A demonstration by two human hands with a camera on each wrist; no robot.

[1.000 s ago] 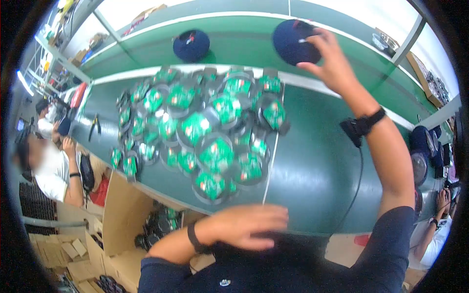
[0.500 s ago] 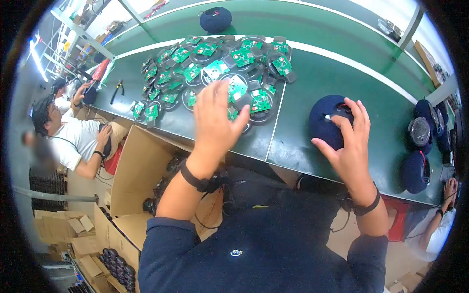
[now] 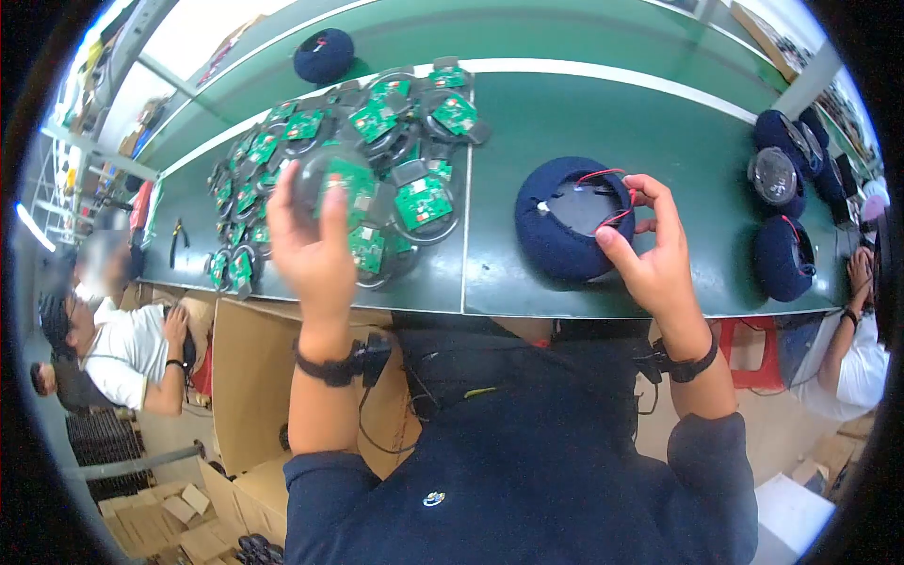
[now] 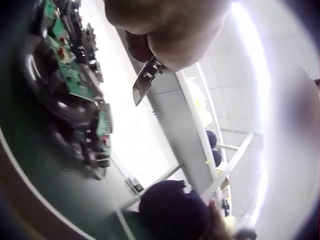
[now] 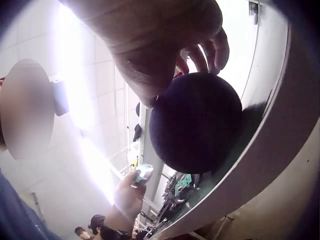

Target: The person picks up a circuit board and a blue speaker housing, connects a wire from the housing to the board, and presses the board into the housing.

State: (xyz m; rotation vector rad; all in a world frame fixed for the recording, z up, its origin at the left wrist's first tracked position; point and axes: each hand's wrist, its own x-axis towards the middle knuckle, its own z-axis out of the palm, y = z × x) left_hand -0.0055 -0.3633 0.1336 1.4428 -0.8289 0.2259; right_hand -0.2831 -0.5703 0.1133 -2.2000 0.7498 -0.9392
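A dark navy top [image 3: 546,461] with short sleeves [image 3: 711,461] is worn. A small oval emblem [image 3: 433,499], pale with darker detail, is displayed on its front; its lettering cannot be read. Below the left hand [image 3: 314,259], a black wristband [image 3: 325,367] is fitted, with a dark boxy module [image 3: 377,350] and thin cable [image 3: 365,414] attached. Below the right hand [image 3: 659,268], a similar black strap [image 3: 697,364] is fitted; a dark cable [image 3: 655,397] is seen beside it.

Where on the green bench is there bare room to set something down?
Beyond the navy shell at the right hand, up to the white strip, and between that shell and the rightmost shells. Crowded: the heap of circuit boards, mostly left of the bench seam.
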